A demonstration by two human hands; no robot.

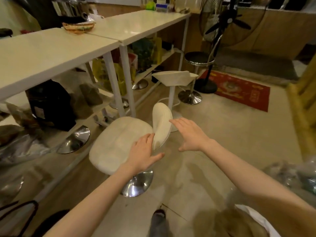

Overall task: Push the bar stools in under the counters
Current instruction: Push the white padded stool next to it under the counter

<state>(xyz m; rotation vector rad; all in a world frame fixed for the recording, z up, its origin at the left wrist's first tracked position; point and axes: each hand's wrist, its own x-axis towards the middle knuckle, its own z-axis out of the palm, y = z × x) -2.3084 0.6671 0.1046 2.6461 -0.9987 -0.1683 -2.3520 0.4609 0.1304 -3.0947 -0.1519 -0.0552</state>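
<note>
1. The nearest white bar stool [119, 144] stands out on the floor, beside the near counter [51, 53] but not under it.
2. Both hands are spread open at its low backrest [161, 125]: the left hand [143, 154] touches the near end, the right hand [189, 134] the far edge, gripping nothing.
3. The step in hand looks like setting up the push.
4. Next, a steady shove toward the counter, steering the chrome base [136, 183] clear of the table legs [119, 86].
5. A second white stool [174, 77] and a black stool [198, 59] also wait farther on.
</note>
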